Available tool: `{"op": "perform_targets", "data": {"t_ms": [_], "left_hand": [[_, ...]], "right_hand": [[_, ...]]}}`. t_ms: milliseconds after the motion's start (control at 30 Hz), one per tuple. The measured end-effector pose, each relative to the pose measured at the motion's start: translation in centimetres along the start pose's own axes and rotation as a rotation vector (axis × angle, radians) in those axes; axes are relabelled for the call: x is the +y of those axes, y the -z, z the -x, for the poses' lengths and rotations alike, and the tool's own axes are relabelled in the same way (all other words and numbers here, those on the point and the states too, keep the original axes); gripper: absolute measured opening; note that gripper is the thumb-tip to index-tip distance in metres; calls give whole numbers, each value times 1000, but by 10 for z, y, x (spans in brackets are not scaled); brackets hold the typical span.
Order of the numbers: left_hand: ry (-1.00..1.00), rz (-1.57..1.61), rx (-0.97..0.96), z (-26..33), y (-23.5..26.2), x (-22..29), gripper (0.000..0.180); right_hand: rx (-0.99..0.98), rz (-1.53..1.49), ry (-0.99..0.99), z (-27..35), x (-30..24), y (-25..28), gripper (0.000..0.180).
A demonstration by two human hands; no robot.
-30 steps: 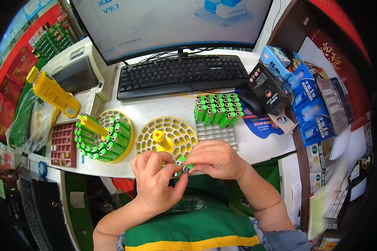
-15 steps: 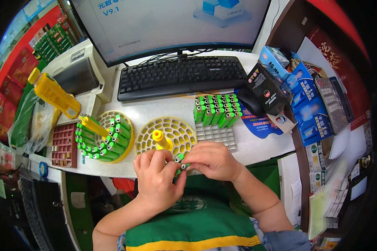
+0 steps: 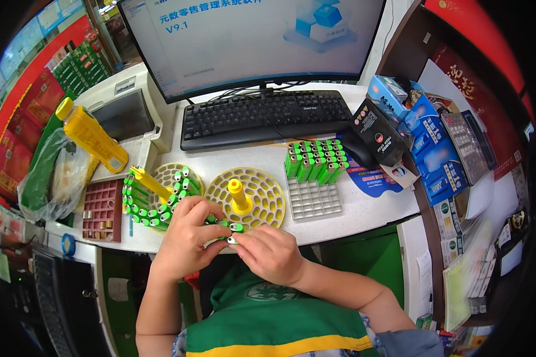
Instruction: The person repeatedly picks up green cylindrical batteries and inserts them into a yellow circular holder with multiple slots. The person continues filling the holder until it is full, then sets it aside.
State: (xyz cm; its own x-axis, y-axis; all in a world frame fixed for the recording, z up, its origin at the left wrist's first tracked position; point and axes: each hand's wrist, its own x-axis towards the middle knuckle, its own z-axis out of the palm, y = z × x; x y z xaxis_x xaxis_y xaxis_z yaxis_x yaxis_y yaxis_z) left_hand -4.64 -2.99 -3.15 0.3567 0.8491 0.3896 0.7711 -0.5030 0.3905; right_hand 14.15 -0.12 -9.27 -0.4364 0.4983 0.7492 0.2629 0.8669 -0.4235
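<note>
My left hand (image 3: 187, 238) and my right hand (image 3: 268, 253) meet at the desk's front edge, both gripping a small bunch of green cylindrical batteries (image 3: 231, 228). Just beyond them lies an empty yellow round holder (image 3: 268, 193) with a yellow centre post. To its left a second yellow round holder (image 3: 167, 174) carries green batteries around its rim. A block of upright green batteries (image 3: 314, 159) stands in a clear grid tray (image 3: 314, 199) to the right.
A black keyboard (image 3: 262, 116) and a monitor (image 3: 250, 41) sit behind. A yellow bottle (image 3: 92, 135) lies at the left, near a red compartment tray (image 3: 103, 209) and a plastic bag (image 3: 47, 175). Blue boxes (image 3: 438, 160) and a black box (image 3: 375, 131) crowd the right.
Both hands have stayed together at the desk's front edge, shifting only slightly around the batteries. Nothing else has moved.
</note>
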Motion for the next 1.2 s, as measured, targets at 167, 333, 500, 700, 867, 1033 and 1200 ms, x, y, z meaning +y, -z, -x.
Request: {"op": "perform_targets", "data": {"t_ms": [167,333,500,700,867,1033,1200], "left_hand": [[39,-39,122,9,-2,7,32],[80,149,393,3,-8,41,27],[2,482,190,-49,-76,82,23],[185,279,310,-109,-136,68,37],[142,103,321,-125,-141,60,33],[179,81,294,-128,-142,59,23],[159,134,353,-128,-139,61,19]], "right_hand": [[-49,-26,-41,-13,8,40,30],[103,261,-322,-15,64,111,20],[-2,169,-470,-22,98,143,17],[-131,234,-369,-22,116,146,20],[-129,154,-418,-24,119,142,23],[-204,308,-244,-35,113,139,23],[-181,222,-182,-36,116,140,20]]}}
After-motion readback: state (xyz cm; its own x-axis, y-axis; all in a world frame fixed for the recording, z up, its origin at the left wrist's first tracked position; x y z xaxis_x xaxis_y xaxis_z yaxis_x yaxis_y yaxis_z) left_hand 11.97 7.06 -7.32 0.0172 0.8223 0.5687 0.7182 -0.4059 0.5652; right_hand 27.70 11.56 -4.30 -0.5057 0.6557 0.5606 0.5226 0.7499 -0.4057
